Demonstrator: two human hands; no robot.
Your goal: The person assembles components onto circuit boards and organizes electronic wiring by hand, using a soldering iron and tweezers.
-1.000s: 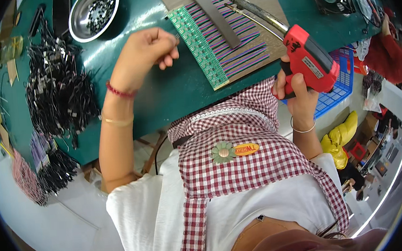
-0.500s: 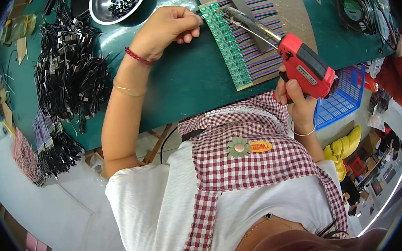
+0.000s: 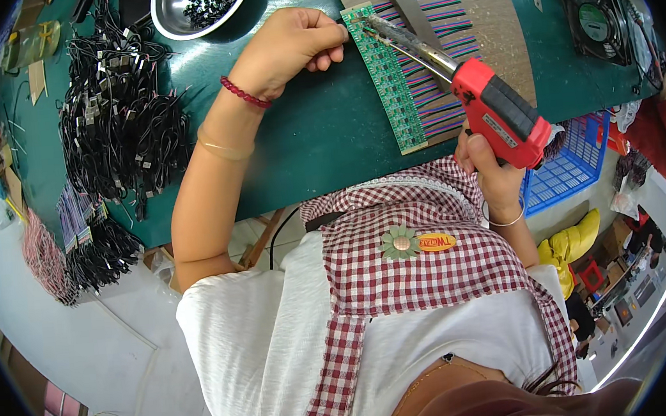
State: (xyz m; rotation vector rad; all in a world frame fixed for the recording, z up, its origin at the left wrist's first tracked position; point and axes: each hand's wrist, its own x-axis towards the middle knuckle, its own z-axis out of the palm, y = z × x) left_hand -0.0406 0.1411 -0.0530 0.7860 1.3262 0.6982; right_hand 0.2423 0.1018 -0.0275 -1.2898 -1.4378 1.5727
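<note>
A long strip of green circuit boards point(image 3: 396, 97) lies on a brown wooden board point(image 3: 503, 30). Rows of multicoloured wires point(image 3: 443, 15) run from its right side, under a flat metal bar point(image 3: 404, 3). My left hand point(image 3: 297, 45) is pinched at the strip's far left corner; what sits between the fingertips is too small to make out. My right hand point(image 3: 496, 175) grips a red and black soldering gun point(image 3: 500, 113) by its handle. Its metal tip points down-left at the strip's far end, close to the left fingertips.
A heap of black cables point(image 3: 118, 115) covers the left of the green table point(image 3: 297, 144). At the back stands a metal bowl point(image 3: 165, 18) of small black parts. A black fan point(image 3: 593, 19) sits on the right, with a blue basket point(image 3: 569, 170) beyond the near edge.
The whole table scene sits slightly farther right in the picture. Against it, the soldering gun's body has shifted a little left and tilted, while its tip stays at the strip's far end.
</note>
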